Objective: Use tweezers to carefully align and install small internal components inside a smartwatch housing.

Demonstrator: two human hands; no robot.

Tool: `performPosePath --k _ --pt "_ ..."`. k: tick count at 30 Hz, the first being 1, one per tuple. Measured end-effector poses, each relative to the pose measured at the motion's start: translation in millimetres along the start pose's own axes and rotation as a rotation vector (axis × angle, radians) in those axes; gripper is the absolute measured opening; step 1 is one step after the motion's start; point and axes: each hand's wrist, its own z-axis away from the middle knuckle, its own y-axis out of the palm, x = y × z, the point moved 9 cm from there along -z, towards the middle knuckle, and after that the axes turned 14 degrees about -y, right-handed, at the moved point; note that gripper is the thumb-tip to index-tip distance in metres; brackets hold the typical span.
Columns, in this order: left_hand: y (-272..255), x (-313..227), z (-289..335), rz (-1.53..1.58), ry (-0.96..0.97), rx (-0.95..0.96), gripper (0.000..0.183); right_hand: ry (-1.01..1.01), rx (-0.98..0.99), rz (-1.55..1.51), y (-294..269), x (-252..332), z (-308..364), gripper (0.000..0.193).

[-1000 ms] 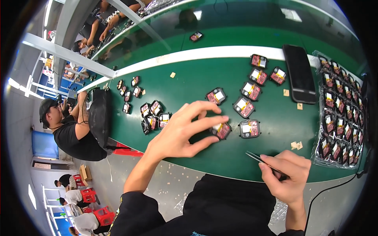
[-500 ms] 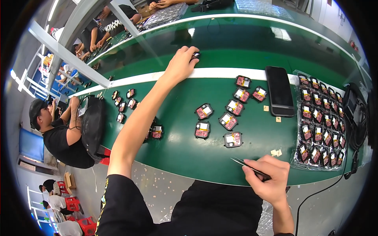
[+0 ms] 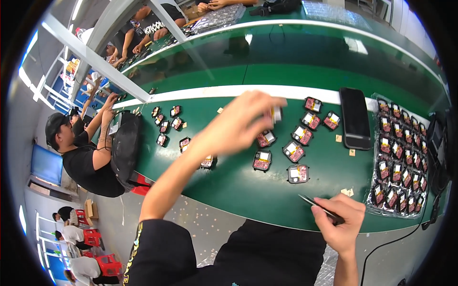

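Blurred by motion, my left hand [image 3: 241, 121] is over the middle of the green bench, its fingers closed on a small black housing [image 3: 276, 113] with a pale face. Right below those fingers lies a black watch-like housing with a red circuit board [image 3: 266, 138]. More such housings [image 3: 298, 174] are spread between my hands. By the bench's near edge, my right hand [image 3: 341, 219] grips dark tweezers [image 3: 322, 207], their tips pointing left and away from me. My left forearm partly covers a housing [image 3: 207, 162].
A clear plastic tray [image 3: 369, 202] full of housings stands at the right, beside a black phone [image 3: 355, 119] and a black cable [image 3: 369, 255]. Small beige pieces [image 3: 347, 192] lie nearby. Left of me, a co-worker [image 3: 81, 157] sits by a black bag [image 3: 126, 148].
My left hand has come back from beyond the white strip, toward me and to the right, with the small black housing in its fingers. My right hand still grips the tweezers.
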Motion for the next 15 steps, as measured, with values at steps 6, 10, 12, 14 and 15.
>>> performPosePath --k 6,10,12,14,15 --pt "56.5 -82.0 133.5 -0.002 -0.039 0.363 0.066 -0.067 0.040 -0.021 4.2 6.8 -14.3 0.019" --pt "60.6 -66.2 127.2 -0.022 -0.079 0.159 0.052 -0.045 0.045 -0.017 5.3 1.9 -11.1 0.021" --pt "59.8 -57.0 122.8 -0.097 -0.149 0.079 0.064 -0.032 0.040 -0.011 4.9 -0.8 -10.0 0.022" --pt "54.6 -51.3 118.8 -0.102 -0.183 -0.023 0.079 -0.085 0.032 0.018 3.0 3.4 -10.6 0.022" --pt "53.1 -47.7 120.4 -0.086 -0.182 -0.023 0.087 -0.082 0.024 0.005 4.0 3.9 -10.8 0.022"
